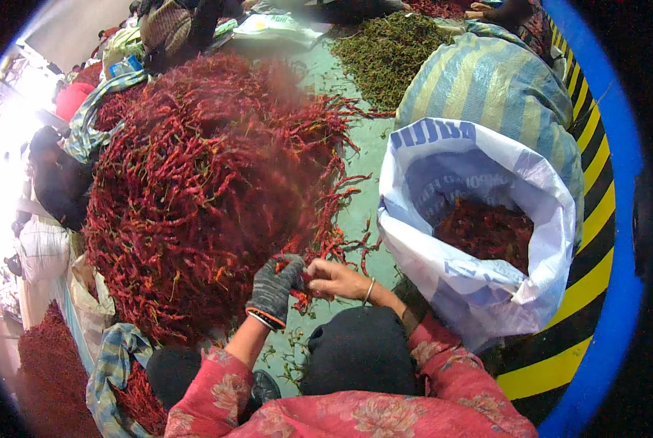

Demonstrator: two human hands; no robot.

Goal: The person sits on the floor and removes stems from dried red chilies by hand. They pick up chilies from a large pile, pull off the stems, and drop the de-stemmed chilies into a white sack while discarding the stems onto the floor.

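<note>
My left hand (277, 283), in a grey knitted glove, is closed around some red chilli peppers (280, 266) at the near right edge of a large chilli heap (195, 180). Close against it, my bare right hand (338, 278) with a bangle (368, 291) has its thumb and fingers pinched at the chillies; the exact grip is partly hidden. Just below the hands, a few more red chillies (300, 301) show above the floor. To the right stands an open white woven sack (408, 235) with its rim rolled out and red chillies (485, 232) inside.
A full striped woven sack (485, 82) stands behind the white one. Green stems (392, 57) lie piled at the back. Black-and-yellow floor striping (556, 350) runs along the right. Another person (58, 175) sits left of the heap. Loose stems (285, 356) litter the green floor near my shoe (265, 386).
</note>
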